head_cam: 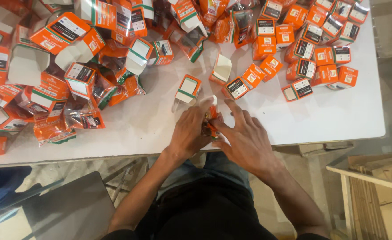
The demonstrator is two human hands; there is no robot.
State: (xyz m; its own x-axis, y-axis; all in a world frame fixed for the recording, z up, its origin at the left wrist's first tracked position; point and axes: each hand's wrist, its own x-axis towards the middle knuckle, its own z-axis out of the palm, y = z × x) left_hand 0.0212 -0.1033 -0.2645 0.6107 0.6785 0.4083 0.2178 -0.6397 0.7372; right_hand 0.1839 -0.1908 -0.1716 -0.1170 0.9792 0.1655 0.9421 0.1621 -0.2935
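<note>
My left hand and my right hand meet at the near edge of the white table. Both grip one small orange carton between them, mostly hidden by the fingers. An open orange and white carton lies just beyond my left hand. A shut orange box with a black label sits just beyond my right fingers.
A big heap of open cartons and clear wrapped packs covers the table's left and back. Several shut orange boxes cluster at the back right. A dark chair seat stands below left, stacked cardboard below right.
</note>
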